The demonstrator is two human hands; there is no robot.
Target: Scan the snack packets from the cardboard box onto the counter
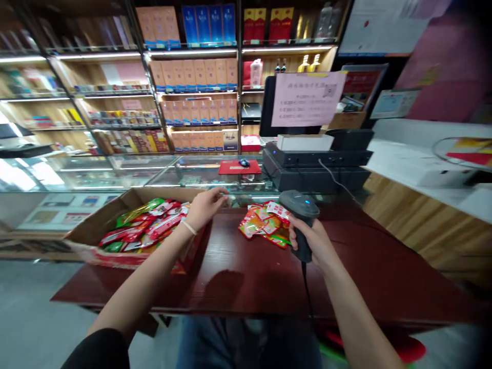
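My right hand is wrapped round the handle of a dark grey barcode scanner, whose head shows a small blue light. Just left of the scanner and partly behind it lies a small pile of red, green and orange snack packets on the table. My left hand hovers at the right rim of a cardboard box. Its fingers stretch out to the right, with nothing seen in them. Many similar shiny packets fill the box, partly hidden by my left forearm.
A dark red table carries the box and pile. The scanner's cable hangs over its front edge. Behind stand a glass display counter, a red mat with a mouse, a monitor with a pink notice, and shelves of boxed goods.
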